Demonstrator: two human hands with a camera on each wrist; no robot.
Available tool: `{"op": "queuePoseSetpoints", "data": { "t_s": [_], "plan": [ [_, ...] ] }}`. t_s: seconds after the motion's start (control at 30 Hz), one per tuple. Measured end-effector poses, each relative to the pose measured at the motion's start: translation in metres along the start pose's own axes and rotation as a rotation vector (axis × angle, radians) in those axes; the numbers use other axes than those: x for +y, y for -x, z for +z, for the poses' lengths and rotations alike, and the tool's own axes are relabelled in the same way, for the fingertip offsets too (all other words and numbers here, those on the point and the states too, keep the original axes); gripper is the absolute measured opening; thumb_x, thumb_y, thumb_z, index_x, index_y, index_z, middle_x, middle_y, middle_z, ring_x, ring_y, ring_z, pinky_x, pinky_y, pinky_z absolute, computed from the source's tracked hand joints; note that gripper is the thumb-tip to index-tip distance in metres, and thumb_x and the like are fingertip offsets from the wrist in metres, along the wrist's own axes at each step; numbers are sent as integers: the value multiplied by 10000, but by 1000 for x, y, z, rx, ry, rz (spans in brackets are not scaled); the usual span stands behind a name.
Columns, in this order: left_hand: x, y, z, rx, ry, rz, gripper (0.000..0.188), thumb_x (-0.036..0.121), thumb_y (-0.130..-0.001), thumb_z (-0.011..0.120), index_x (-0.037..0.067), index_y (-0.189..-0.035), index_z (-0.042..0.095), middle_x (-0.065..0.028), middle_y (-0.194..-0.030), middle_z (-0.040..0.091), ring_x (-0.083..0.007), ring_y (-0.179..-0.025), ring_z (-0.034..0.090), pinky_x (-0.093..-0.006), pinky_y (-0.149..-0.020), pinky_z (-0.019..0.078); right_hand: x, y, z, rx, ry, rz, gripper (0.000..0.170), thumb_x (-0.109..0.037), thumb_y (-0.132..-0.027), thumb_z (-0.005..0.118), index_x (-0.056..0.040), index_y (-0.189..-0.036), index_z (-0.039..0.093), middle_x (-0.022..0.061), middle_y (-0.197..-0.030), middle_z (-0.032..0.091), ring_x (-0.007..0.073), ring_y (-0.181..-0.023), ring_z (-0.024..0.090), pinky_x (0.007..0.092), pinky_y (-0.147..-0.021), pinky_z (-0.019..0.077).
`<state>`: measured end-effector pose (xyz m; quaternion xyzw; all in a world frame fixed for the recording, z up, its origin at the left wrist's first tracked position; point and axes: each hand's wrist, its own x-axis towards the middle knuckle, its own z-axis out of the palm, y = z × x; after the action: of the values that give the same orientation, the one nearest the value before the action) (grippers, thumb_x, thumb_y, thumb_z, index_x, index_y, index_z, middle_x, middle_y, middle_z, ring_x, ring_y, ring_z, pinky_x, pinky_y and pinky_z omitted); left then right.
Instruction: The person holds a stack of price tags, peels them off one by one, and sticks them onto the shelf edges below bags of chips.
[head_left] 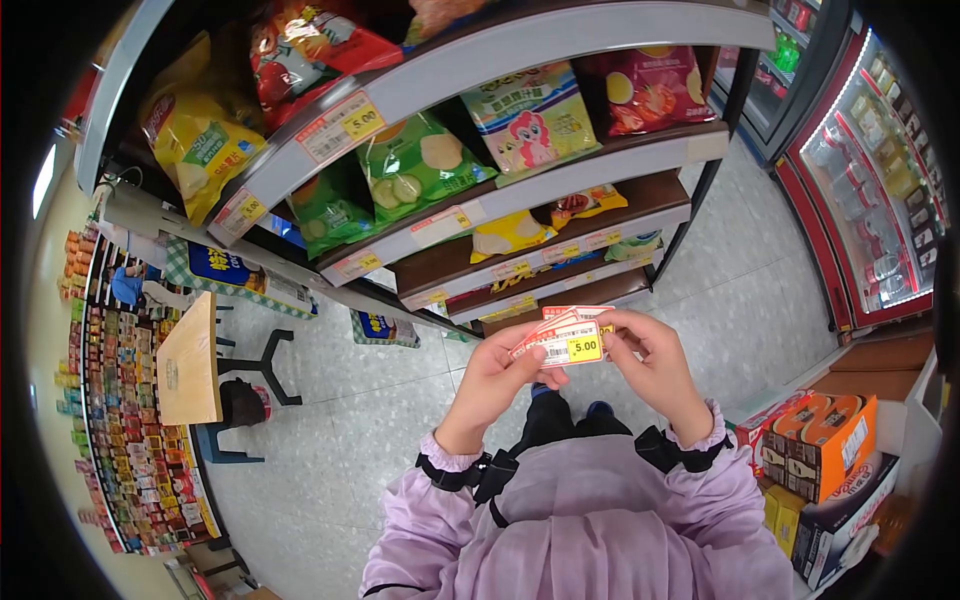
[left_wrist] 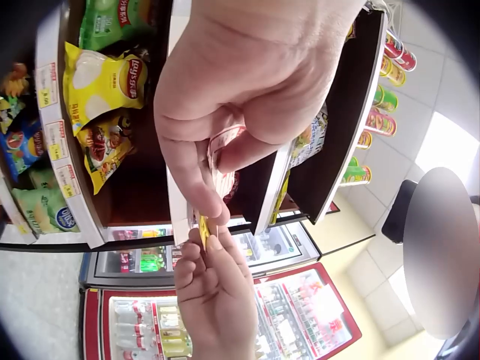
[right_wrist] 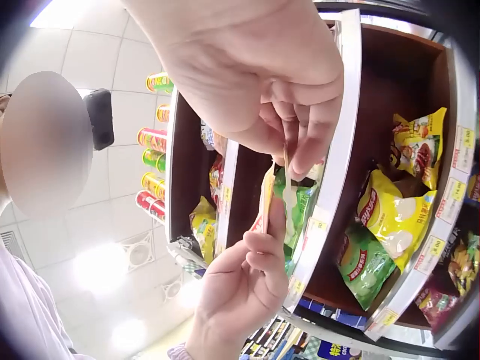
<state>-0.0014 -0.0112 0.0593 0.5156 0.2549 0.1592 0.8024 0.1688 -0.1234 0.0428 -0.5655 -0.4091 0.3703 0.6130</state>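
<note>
In front of the body, a fanned stack of red, white and yellow price tags (head_left: 575, 347) is held between both hands. The front tag reads 5.00. My left hand (head_left: 490, 378) grips the stack from the left, thumb across its face. From the other side my right hand (head_left: 652, 362) pinches a tag at the right end with thumb and fingers. Seen edge-on in the right wrist view, a thin tag (right_wrist: 288, 184) stands slightly apart from the stack (right_wrist: 267, 199) in the left hand (right_wrist: 240, 281). The left palm (left_wrist: 247, 82) hides part of the stack in the left wrist view.
Ahead stands a snack shelf (head_left: 700, 150) with chip bags (head_left: 425, 165) and price strips. Drinks fridges (head_left: 870, 190) line the right, above boxes (head_left: 820, 445). A wooden table (head_left: 188, 360) and a packed goods rack (head_left: 130, 420) are at left.
</note>
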Motion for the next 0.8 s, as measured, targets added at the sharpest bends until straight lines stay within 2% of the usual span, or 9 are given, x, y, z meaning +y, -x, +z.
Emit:
{"op": "queuePoseSetpoints", "data": {
  "t_s": [0.17, 0.23, 0.33, 0.47, 0.57, 0.8],
  "plan": [
    [12, -5, -19, 8, 6, 29, 366, 98, -920, 470, -44, -1254, 428, -120, -1012, 607, -173, -773, 626, -266, -685, 516, 5, -18, 20, -9, -80, 38, 206, -33, -852, 561, 36, -1045, 572, 106, -938, 607, 131, -808, 591, 245, -706, 490],
    [16, -7, -26, 15, 18, 40, 362, 91, -918, 472, -45, -1251, 430, -120, -1007, 609, -172, -773, 626, -267, -685, 516, 8, -23, 27, 25, -157, 23, 193, -31, -824, 604, 38, -1003, 577, 99, -925, 608, 119, -782, 591, 237, -669, 487],
    [19, -8, -35, 25, 10, 41, 358, 84, -916, 473, -45, -1248, 434, -117, -1000, 610, -168, -776, 625, -263, -682, 514, 7, -34, 36, 17, -108, 15, 176, -26, -794, 645, 27, -948, 579, 86, -908, 609, 102, -756, 589, 222, -637, 483],
    [21, -10, -47, 10, -26, 49, 356, 83, -918, 471, -44, -1248, 434, -115, -1006, 609, -162, -776, 624, -258, -682, 512, 10, -42, 46, 0, -84, -1, 159, 9, -789, 643, 15, -924, 560, 60, -884, 596, 87, -768, 581, 213, -664, 480],
    [25, -10, -52, -15, -43, 43, 354, 94, -922, 469, -44, -1246, 436, -116, -1020, 605, -159, -789, 622, -256, -681, 510, 12, -46, 52, 59, -41, -3, 138, -15, -785, 654, 24, -893, 577, 69, -849, 610, 91, -722, 595, 205, -625, 482],
    [34, -15, -61, -35, 1, 1, 388, 175, -938, 464, -44, -1257, 425, -127, -1060, 595, -197, -869, 627, -272, -710, 514, 12, -52, 52, 128, -140, 103, 111, -16, -821, 616, 32, -913, 578, 67, -848, 615, 97, -680, 603, 201, -593, 486]
  ]
}}
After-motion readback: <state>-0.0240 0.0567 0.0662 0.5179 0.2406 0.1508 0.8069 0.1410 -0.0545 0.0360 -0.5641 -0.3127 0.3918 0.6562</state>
